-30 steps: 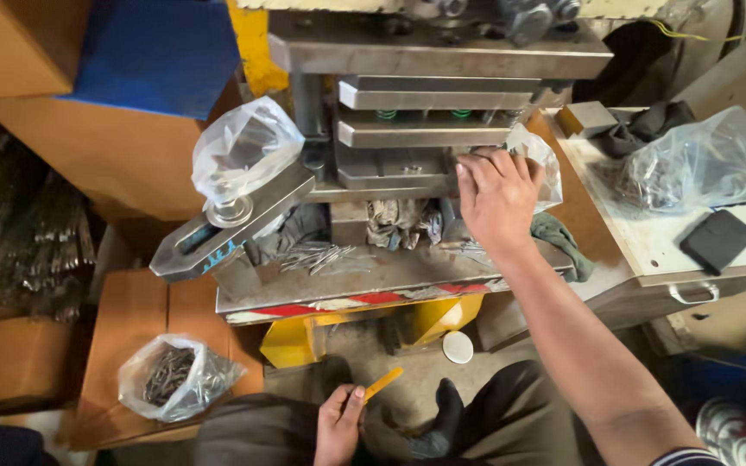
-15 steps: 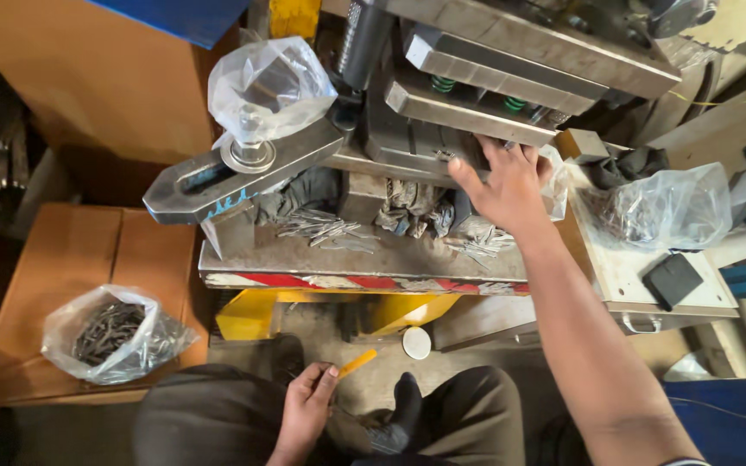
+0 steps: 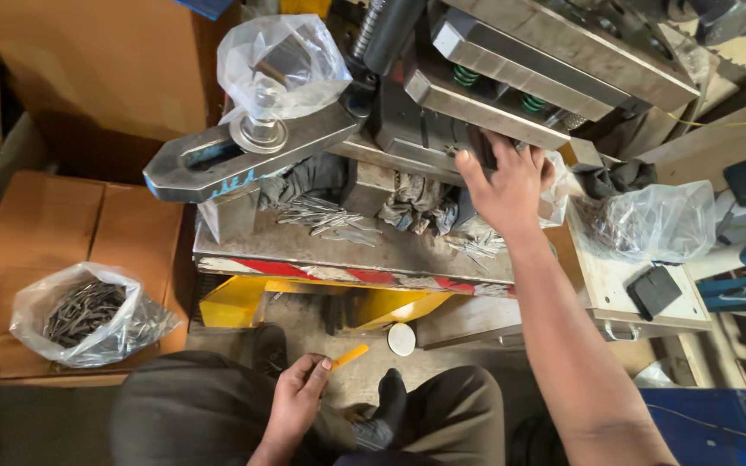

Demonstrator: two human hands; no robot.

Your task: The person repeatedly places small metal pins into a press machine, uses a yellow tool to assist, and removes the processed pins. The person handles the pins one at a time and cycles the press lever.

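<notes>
My right hand (image 3: 507, 185) reaches up into the steel press (image 3: 511, 86), fingers spread against the die block below the green springs; whether it grips anything there is hidden. Thin metal pins (image 3: 325, 216) lie scattered on the press bed (image 3: 304, 250) to its left, beside crumpled rags (image 3: 412, 203). My left hand (image 3: 297, 397) rests low on my thigh, pinching a small orange stick (image 3: 349, 355). A heavy steel clamp arm (image 3: 243, 155) sticks out to the left under a clear plastic bag (image 3: 280, 65).
A clear bag of dark metal pins (image 3: 88, 312) sits on a cardboard box (image 3: 71, 224) at left. Another plastic bag (image 3: 649, 226) and a black pad (image 3: 654, 291) lie on a white side shelf (image 3: 606, 289). A yellow frame (image 3: 235, 302) is below the bed.
The camera view has swung down and left. My right hand stays at the die, shifted slightly deeper. My left hand keeps the orange stick on my lap.
</notes>
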